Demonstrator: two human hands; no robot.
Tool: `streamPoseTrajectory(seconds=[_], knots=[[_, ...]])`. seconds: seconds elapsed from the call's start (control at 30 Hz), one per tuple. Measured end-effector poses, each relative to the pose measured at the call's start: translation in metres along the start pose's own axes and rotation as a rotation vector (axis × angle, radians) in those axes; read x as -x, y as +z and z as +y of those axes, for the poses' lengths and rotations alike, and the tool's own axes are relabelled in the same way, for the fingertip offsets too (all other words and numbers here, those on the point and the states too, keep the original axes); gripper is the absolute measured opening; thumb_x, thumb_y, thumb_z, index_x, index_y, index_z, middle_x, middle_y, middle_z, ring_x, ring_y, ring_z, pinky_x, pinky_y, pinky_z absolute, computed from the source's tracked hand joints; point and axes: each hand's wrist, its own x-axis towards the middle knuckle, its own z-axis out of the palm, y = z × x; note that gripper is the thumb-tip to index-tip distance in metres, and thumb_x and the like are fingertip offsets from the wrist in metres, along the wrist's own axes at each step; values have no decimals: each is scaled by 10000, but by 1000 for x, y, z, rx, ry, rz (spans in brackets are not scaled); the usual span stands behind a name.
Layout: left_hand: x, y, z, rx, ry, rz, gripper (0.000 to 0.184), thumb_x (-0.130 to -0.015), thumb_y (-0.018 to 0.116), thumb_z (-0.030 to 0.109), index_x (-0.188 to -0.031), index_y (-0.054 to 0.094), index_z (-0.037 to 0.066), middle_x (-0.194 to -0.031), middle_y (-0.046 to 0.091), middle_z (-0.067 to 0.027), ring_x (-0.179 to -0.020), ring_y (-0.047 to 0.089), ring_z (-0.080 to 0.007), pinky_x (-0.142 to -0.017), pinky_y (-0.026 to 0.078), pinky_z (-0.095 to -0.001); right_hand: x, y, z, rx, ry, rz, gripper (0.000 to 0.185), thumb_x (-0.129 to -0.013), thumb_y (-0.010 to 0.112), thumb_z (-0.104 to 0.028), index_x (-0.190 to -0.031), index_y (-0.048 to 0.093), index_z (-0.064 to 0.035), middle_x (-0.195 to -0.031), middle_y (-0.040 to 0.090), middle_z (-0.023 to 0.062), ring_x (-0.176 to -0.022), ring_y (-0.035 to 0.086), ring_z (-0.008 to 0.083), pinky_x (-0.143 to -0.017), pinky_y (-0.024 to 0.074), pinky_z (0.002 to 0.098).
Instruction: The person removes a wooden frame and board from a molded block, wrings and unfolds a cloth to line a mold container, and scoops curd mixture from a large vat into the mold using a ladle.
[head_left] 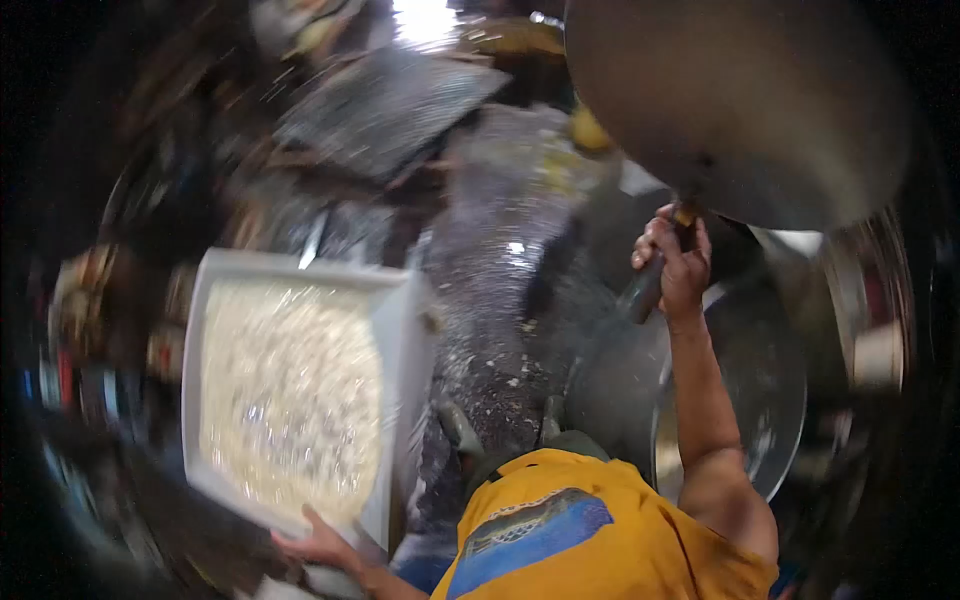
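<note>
My right hand [680, 255] is closed around the grey handle [645, 295] of a large round metal disc [740, 100], which looks like a big skimmer or pan. The disc is raised at the upper right. Down at the left, my left hand [325, 545] is at the near edge of a white rectangular tub [412, 350], its thumb over the rim and its fingers along the outside. A pale, wet, lumpy mass [290, 390] fills much of the tub. What the mass is cannot be made out.
Beside my right arm stands a large round metal vessel [790, 420] with something pale inside. A wet, dark floor [490, 300] with pale bits runs between it and the tub. Farther back lies a flat grey sheet [390, 105]. The surroundings are blurred by motion.
</note>
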Motion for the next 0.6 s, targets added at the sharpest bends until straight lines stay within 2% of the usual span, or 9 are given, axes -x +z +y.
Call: streamPoseTrajectory(seconds=[0.03, 0.1, 0.17, 0.23, 0.37, 0.43, 0.5, 0.57, 0.6], knots=[[-3, 0, 46, 86, 110, 30, 656, -734, 768, 164, -1267, 432, -15, -1233, 479, -210, -1106, 486, -362, -961, 405, -436, 6, -57, -16, 2, 67, 56, 122, -883, 591, -93, -950, 492, -71, -671, 502, 11, -523, 496, 116, -478, 439, 286], [9, 6, 126, 305, 171, -162, 612, -770, 726, 132, -1282, 423, -13, -1239, 483, -197, -1095, 502, -348, -953, 416, -421, 32, -169, -28, -30, 218, 158, 130, -886, 587, -109, -968, 490, -79, -700, 497, 16, -531, 484, 96, -473, 424, 251], [49, 19, 207, 483, 417, -363, 601, -789, 700, 110, -1299, 406, -11, -1256, 473, -192, -1094, 509, -336, -948, 420, -406, 69, -278, -18, 17, 400, 368, 117, -883, 586, -128, -865, 478, -88, -640, 479, -3, -505, 468, 76, -462, 418, 236], [114, 13, 291, 619, 727, -576, 606, -803, 672, 70, -1322, 372, -17, -1274, 459, -190, -1108, 511, -302, -936, 426, -387, 100, -341, 1, -350, 488, 605, 171, -880, 583, -125, -760, 463, -103, -576, 453, -20, -474, 444, 63, -452, 404, 223], [281, -9, 402, 767, 919, -1341, 570, -845, 632, 50, -1339, 353, -3, -1298, 440, -179, -1118, 511, -269, -921, 438, -368, 166, -445, 128, -783, 332, 1011, 183, -856, 558, -114, -708, 451, -97, -569, 472, 27, -480, 474, 141, -499, 465, 284], [359, 2, 426, 643, 984, -1634, 563, -859, 627, 64, -1350, 354, 25, -1330, 410, -164, -1117, 510, -254, -900, 446, -349, 190, -482, 187, -1139, 494, 1172, 150, -828, 540, -87, -716, 442, -102, -592, 490, 50, -533, 528, 191, -526, 492, 331], [426, -18, 444, 469, 1161, -1693, 561, -863, 625, 65, -1355, 355, 45, -1357, 379, -152, -1114, 509, -237, -878, 455, -328, 231, -514, 321, -1313, 446, 1365, 99, -847, 511, -188, -819, 505, -94, -741, 553, 72, -687, 566, 213, -655, 502, 362], [483, -34, 450, 360, 1042, -1834, 641, -880, 607, 76, -1411, 249, 58, -1377, 357, -156, -1120, 498, -232, -892, 446, -317, 287, -539, 516, -1295, 292, 1499, 229, -866, 482, -289, -923, 568, -85, -889, 616, 94, -840, 604, 235, -785, 511, 393], [503, -39, 451, 333, 1032, -1857, 676, -881, 609, 91, -1422, 205, 51, -1366, 358, -168, -1129, 486, -239, -901, 441, -327, 306, -538, 523, -1016, 270, 1572, 253, -875, 472, -295, -968, 572, -82, -958, 615, 95, -900, 599, 233, -811, 507, 400]])
